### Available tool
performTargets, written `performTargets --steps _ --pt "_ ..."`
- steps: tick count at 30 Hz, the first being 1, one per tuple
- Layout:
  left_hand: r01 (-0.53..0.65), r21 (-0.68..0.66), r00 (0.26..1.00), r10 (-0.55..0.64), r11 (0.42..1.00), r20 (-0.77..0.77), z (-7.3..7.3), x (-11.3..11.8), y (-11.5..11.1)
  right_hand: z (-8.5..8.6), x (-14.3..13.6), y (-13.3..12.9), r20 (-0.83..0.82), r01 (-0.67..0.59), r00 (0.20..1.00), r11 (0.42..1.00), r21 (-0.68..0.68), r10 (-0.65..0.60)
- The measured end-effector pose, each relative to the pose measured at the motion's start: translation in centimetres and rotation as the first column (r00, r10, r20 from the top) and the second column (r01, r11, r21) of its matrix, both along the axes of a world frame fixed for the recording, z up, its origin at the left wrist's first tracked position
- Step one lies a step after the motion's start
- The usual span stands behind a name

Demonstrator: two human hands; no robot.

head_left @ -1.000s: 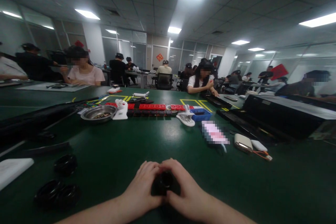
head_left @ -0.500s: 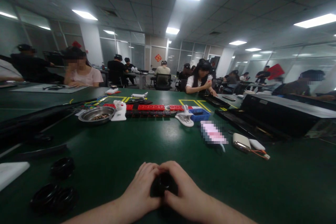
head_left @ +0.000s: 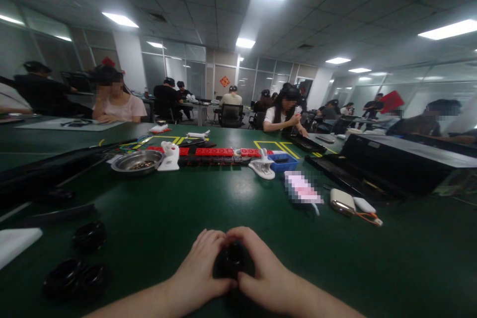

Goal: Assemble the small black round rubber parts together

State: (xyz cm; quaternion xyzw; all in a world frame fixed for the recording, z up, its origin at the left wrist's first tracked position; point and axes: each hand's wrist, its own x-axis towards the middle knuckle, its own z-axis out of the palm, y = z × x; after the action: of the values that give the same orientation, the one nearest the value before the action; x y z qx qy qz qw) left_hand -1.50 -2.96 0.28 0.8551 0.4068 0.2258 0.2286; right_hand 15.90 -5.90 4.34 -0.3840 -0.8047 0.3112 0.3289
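Observation:
Both hands wrap round a black ring-shaped part (head_left: 234, 257) at the bottom centre, low over the green table (head_left: 167, 218). My left hand (head_left: 203, 266) curves along its left side, thumb at the near edge. From the right, my right hand (head_left: 261, 263) closes on the same part, its fingertips meeting those of my left hand at the far side. Similar black parts lie at the lower left: one alone (head_left: 89, 236), others close together nearer me (head_left: 65, 278). Dark shadow hides the underside of the held part.
Beyond my hands are a metal bowl (head_left: 136, 163) with small pieces, a red strip (head_left: 214, 152), a white stand (head_left: 263, 165), a blue tray (head_left: 283, 163) and a beige device (head_left: 343, 201). A large black casing (head_left: 395, 164) stands right. Other people sit at tables behind.
My thumbs have shifted slightly at the near edge of the black part, and a little more of its opening shows. Otherwise both hands stay in place.

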Motion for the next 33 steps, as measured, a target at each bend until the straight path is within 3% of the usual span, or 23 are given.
performTargets --steps 2,7,9,11,16,18,23,25,30,33 --pt "0.0 -0.007 1.0 0.0 1.0 -0.007 0.12 -0.01 -0.05 0.15 0.22 0.01 -0.016 0.005 1.0 1.0 -0.014 -0.005" --pt "-0.016 -0.007 1.0 0.016 1.0 -0.005 0.69 0.18 -0.35 -0.22 0.11 0.29 0.037 0.231 0.972 0.973 0.022 -0.231" --pt "-0.02 0.002 1.0 0.02 1.0 -0.001 0.74 0.21 -0.45 -0.37 -0.16 0.26 0.084 0.249 0.964 0.968 0.043 -0.252" --pt "-0.016 -0.003 1.0 0.016 1.0 -0.005 0.71 0.21 -0.48 -0.31 -0.35 0.1 0.11 0.19 0.974 0.98 0.065 -0.196" --pt "-0.002 -0.031 1.0 0.001 1.0 -0.016 0.62 0.12 -0.29 0.31 -0.01 -0.29 0.024 -0.08 0.997 0.996 0.034 0.079" --pt "-0.005 -0.02 1.0 0.005 1.0 -0.01 0.64 0.12 -0.22 0.32 0.19 -0.19 0.027 -0.033 0.999 0.999 0.04 0.032" --pt "-0.007 -0.012 1.0 0.006 1.0 -0.013 0.73 0.22 -0.25 -0.23 0.1 0.29 0.093 0.219 0.97 0.973 0.066 -0.225" --pt "-0.005 -0.011 1.0 0.005 1.0 -0.016 0.71 0.23 -0.27 -0.2 0.04 0.27 0.101 0.198 0.974 0.978 0.057 -0.203" --pt "-0.002 -0.018 1.0 0.002 1.0 -0.018 0.66 0.17 -0.24 0.45 0.3 -0.12 0.016 -0.05 0.999 0.998 -0.032 0.05" --pt "-0.009 -0.031 1.0 0.008 0.999 -0.025 0.82 0.21 -0.27 0.3 0.33 -0.05 0.034 0.021 0.999 1.0 -0.015 -0.02"
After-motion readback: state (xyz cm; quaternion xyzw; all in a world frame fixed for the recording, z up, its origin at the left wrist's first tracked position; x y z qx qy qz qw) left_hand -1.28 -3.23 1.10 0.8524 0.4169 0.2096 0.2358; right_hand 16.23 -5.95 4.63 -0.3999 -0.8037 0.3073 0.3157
